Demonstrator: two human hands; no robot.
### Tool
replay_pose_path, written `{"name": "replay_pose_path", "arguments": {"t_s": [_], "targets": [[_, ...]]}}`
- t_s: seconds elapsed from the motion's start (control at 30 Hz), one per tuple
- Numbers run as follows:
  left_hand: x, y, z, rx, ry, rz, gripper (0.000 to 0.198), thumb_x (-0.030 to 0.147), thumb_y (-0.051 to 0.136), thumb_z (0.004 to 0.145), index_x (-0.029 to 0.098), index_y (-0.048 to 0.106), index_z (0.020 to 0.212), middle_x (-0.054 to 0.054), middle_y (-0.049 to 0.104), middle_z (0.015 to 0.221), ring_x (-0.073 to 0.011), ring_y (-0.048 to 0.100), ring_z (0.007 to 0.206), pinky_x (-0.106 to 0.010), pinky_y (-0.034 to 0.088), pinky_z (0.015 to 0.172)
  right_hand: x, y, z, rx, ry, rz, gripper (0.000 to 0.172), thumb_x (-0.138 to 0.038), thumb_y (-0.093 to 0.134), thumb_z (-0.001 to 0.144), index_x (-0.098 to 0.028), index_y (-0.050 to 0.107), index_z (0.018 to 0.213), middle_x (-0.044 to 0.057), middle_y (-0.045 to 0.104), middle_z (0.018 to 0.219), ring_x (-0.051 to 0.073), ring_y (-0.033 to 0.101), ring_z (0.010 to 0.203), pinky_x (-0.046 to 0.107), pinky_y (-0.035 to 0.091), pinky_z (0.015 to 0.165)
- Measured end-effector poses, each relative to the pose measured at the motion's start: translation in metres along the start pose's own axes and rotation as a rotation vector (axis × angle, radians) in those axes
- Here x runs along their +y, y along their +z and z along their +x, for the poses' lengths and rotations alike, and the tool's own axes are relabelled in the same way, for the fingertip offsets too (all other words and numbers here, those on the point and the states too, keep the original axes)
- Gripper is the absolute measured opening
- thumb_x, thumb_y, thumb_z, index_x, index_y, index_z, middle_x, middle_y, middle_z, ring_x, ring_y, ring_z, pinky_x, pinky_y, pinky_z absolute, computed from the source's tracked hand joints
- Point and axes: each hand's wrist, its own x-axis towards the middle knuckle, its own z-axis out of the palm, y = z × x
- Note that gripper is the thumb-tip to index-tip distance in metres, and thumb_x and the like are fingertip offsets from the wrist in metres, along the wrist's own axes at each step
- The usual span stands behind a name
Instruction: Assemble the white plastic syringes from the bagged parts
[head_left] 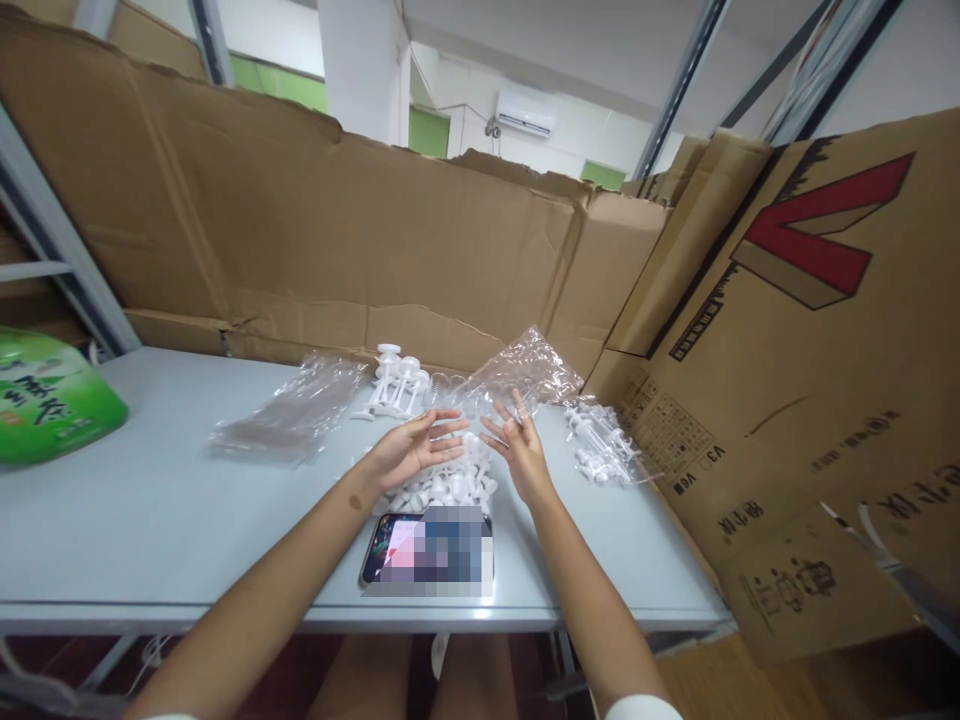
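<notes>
Over a heap of small white plastic parts [442, 490], both my hands hover with palms turned inward. My left hand [420, 442] has its fingers stretched out and apart, with nothing in it. Facing it from the right, my right hand [519, 440] spreads its fingers too and holds nothing that I can see. Just behind them stand several white plastic pieces with round caps and thin stems [397, 380]. A phone [390, 550] with a lit, partly blurred screen lies in front of the heap, between my forearms.
Clear plastic bags lie at the left [292, 410] and at the back [525, 370]. A clear bag of white parts [600, 445] sits at the right. A green pack [56, 400] is at far left. Cardboard walls [375, 240] border the table [187, 520]; a printed carton [810, 380] stands right.
</notes>
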Motion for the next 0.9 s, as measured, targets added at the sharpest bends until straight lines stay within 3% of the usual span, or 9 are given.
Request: {"name": "replay_pose_path", "arguments": {"t_s": [0.13, 0.27, 0.47, 0.6, 0.8, 0.9], "targets": [[-0.002, 0.0, 0.0, 0.036, 0.039, 0.077, 0.027, 0.03, 0.047, 0.085, 0.013, 0.061, 0.101, -0.013, 0.058, 0.116, -0.0213, 0.055, 0.104, -0.039, 0.034, 0.1, 0.003, -0.002, 0.002, 0.005, 0.019, 0.011, 0.057, -0.041, 0.055, 0.078, -0.038, 0.032, 0.131, 0.004, 0.047, 0.131, 0.021, 0.058, 0.104, 0.044, 0.043, 0.091], [-0.003, 0.001, 0.0, 0.144, 0.062, 0.215, 0.022, 0.028, 0.054, 0.08, 0.013, 0.065, 0.092, -0.011, 0.061, 0.109, -0.0201, 0.056, 0.099, -0.036, 0.037, 0.097, 0.003, -0.005, 0.005, 0.04, 0.016, 0.049, 0.053, -0.04, 0.053, 0.079, -0.036, 0.035, 0.13, 0.004, 0.048, 0.13, 0.02, 0.059, 0.101, 0.045, 0.045, 0.089], [-0.001, -0.002, 0.003, 0.283, 0.125, 0.478, 0.03, 0.04, 0.062, 0.071, 0.013, 0.066, 0.083, -0.01, 0.064, 0.094, -0.0207, 0.058, 0.087, -0.037, 0.039, 0.087, 0.001, -0.015, 0.011, 0.173, -0.044, 0.086, 0.053, -0.038, 0.054, 0.079, -0.034, 0.036, 0.129, 0.005, 0.052, 0.126, 0.019, 0.061, 0.096, 0.044, 0.046, 0.088], [-0.005, -0.012, 0.008, 0.315, 0.202, 0.658, 0.036, 0.046, 0.064, 0.066, 0.015, 0.066, 0.082, -0.009, 0.065, 0.09, -0.0226, 0.057, 0.085, -0.034, 0.041, 0.08, -0.003, -0.023, 0.014, 0.266, -0.106, 0.08, 0.053, -0.038, 0.051, 0.08, -0.035, 0.034, 0.13, 0.004, 0.051, 0.127, 0.018, 0.06, 0.099, 0.045, 0.044, 0.09], [-0.012, -0.017, 0.007, 0.417, 0.342, 1.157, 0.025, 0.043, 0.055, 0.073, 0.021, 0.066, 0.078, -0.002, 0.066, 0.075, -0.0204, 0.056, 0.072, -0.028, 0.04, 0.069, -0.006, -0.027, 0.014, 0.291, -0.148, 0.096, 0.05, -0.037, 0.05, 0.081, -0.036, 0.035, 0.128, 0.003, 0.048, 0.13, 0.018, 0.059, 0.102, 0.045, 0.043, 0.092], [-0.01, -0.012, 0.005, 0.454, 0.379, 1.215, 0.022, 0.04, 0.054, 0.074, 0.022, 0.066, 0.077, -0.002, 0.066, 0.076, -0.0201, 0.057, 0.071, -0.028, 0.039, 0.07, -0.009, -0.026, 0.013, 0.281, -0.167, 0.126, 0.049, -0.036, 0.05, 0.081, -0.035, 0.036, 0.128, 0.003, 0.048, 0.13, 0.019, 0.059, 0.102, 0.046, 0.042, 0.093]]}}
